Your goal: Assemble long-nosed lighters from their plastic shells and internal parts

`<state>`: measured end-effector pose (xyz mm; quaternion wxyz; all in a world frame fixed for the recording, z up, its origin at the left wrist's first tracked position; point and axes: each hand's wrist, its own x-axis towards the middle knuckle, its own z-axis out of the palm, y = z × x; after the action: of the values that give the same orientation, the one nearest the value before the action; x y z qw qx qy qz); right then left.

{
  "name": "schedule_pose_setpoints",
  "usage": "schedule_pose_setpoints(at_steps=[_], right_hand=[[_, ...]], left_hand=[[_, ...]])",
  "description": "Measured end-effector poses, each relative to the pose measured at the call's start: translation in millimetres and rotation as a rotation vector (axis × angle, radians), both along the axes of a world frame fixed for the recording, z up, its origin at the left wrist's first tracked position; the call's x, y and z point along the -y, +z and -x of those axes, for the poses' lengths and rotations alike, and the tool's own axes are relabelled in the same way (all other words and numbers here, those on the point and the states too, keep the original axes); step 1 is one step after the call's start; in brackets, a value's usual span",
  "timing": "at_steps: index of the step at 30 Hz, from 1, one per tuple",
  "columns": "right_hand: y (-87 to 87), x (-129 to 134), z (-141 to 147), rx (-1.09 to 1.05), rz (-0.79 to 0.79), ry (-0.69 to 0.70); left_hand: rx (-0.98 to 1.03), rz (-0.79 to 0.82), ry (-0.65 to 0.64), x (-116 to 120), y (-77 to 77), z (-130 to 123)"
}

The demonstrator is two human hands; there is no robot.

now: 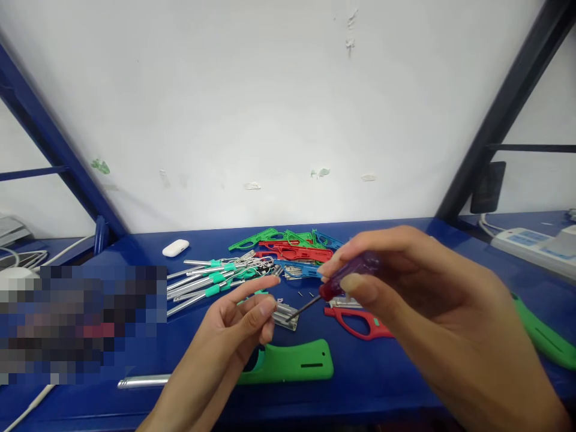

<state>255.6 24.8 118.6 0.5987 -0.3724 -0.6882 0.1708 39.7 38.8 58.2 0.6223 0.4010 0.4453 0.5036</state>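
Note:
My right hand (414, 300) is closed around the purple and red handle of a screwdriver (335, 285), its thin shaft slanting down to the left. The shaft's tip is over a clear, silvery part (286, 317). Beside the left end of that part is my left hand (240, 327), index finger stretched out and thumb near the curled fingers; whether it holds the part's hidden end cannot be made out. Below lies a green lighter body (301, 361) with a metal tube (143, 381), partly behind my left wrist. A red trigger-handled shell (360, 323) lies under my right hand.
Metal tubes with teal fittings (211, 279) are heaped at centre left. Behind are green shells (256, 239), red shells (299, 249) and a blue shell (303, 269). A white case (175, 248) lies back left, another green body (542, 333) far right, a power strip (535, 252) beyond.

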Motion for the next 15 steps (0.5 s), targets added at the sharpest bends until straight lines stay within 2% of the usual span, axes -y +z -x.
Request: schedule_pose_setpoints(at_steps=[5,11,15], right_hand=[[-4.9,2,3,0.025,-0.038,-0.008],[-6.2,6,8,-0.065,-0.051,-0.054],[-6.0,4,11,-0.053,-0.062,-0.061]], left_hand=[[0.089,0.035,0.017,0,3.3,-3],[0.124,0.087,0.024,4,14.1,-3],[0.157,0.118,0.006,2,9.3,-1]])
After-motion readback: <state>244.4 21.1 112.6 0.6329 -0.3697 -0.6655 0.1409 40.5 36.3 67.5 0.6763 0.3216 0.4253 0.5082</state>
